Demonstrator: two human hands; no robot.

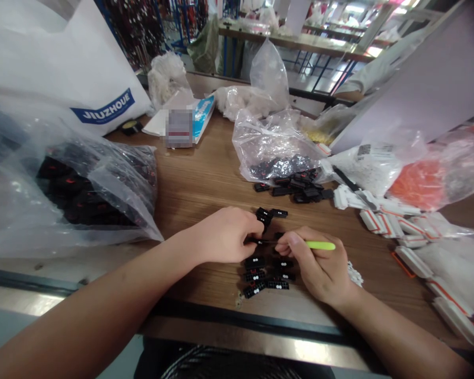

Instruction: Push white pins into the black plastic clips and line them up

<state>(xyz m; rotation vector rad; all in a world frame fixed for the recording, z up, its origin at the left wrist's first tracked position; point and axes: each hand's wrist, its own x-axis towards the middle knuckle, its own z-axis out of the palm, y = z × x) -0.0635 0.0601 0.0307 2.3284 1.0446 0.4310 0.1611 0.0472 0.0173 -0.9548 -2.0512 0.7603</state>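
My left hand [232,235] is closed at the middle of the table, its fingertips on a small black connector housing [259,242] that they partly hide. In my right hand [319,263] is a thin tool with a lime-green handle [321,245], held like a pen. Its dark, slim shaft points left to the connector under my left fingers; the exact contact is too small to tell. Several black connector housings with pairs of white dots [278,285] lie between and below my hands. More black housings [264,215] lie just beyond my left hand.
A clear bag of black parts [87,184] stands at left, before a white sack [82,68]. Loose black connectors [302,187] lie behind my hands beside another plastic bag [268,139]. White connectors with orange seals [387,223] line the right. Small white pieces [354,275] lie by my right wrist.
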